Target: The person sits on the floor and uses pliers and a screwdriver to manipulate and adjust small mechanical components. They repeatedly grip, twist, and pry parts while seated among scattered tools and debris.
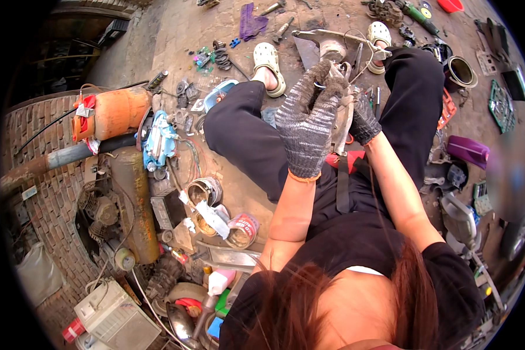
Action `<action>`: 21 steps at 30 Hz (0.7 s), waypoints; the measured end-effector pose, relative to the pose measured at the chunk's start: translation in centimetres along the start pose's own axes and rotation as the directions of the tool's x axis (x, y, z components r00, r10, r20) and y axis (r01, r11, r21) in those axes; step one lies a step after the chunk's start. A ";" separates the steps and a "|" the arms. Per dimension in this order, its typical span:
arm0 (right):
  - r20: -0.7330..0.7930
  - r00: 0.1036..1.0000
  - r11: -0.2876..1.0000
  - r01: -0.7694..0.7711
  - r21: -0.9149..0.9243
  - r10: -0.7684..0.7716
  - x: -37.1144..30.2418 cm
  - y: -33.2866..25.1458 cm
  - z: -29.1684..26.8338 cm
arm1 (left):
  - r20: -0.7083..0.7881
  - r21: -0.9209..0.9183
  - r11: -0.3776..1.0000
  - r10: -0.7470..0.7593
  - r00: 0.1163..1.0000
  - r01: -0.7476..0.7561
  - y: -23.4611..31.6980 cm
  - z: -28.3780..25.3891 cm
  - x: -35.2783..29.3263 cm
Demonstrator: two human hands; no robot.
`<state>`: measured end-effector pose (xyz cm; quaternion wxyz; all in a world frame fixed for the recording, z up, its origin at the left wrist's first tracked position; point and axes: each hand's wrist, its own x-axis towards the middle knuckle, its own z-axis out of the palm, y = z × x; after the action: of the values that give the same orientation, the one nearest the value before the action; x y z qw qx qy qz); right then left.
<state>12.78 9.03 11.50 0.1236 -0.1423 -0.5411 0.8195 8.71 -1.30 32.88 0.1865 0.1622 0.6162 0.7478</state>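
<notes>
A grey metal part with a bracket-like arm and thin cables stands between my legs. My left hand, in a dark grey knitted glove with an orange cuff, is closed at its upper end. Its fingertips are dark with dirt and meet near a thin wire; what they pinch is hidden. On the other side, my right hand, in a matching glove, is wrapped round the edge of the metal part, its fingers partly hidden. Beyond both hands lies a larger metal frame with a rounded silver middle.
An orange gas cylinder lies at the left by a brick wall. Open tins stand near my left elbow. A purple cloth and loose parts lie ahead. At the right are a round metal pot and a purple bottle.
</notes>
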 end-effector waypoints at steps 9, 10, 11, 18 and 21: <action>-0.006 0.991 0.912 0.124 -0.391 -0.137 -0.4 -0.5 -1.5 | 0.030 -0.102 0.987 -0.118 0.993 0.120 -1.3 -1.9 0.6; -0.004 0.985 0.886 0.156 -0.437 -0.175 -0.4 -0.7 -1.7 | 0.028 -0.092 0.991 -0.094 0.995 0.096 -1.3 -2.1 0.5; -0.003 0.978 0.856 0.183 -0.484 -0.210 -0.4 -1.1 -1.7 | 0.029 -0.084 0.994 -0.073 0.997 0.075 -1.3 -2.4 0.5; -0.121 0.974 0.980 0.183 -0.078 -0.192 -0.6 -3.1 -1.0 | 0.148 -0.023 0.999 -0.036 0.988 0.039 -1.3 -4.8 -0.6; -0.047 0.970 0.972 0.236 -0.011 -0.236 -0.5 -2.9 -1.7 | 0.163 0.059 0.998 -0.035 0.986 0.026 -2.1 -5.9 -0.5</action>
<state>13.99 11.41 13.56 0.2329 -0.0970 -0.5533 0.7939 6.49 -6.26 29.74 0.2432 0.2188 0.6223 0.7112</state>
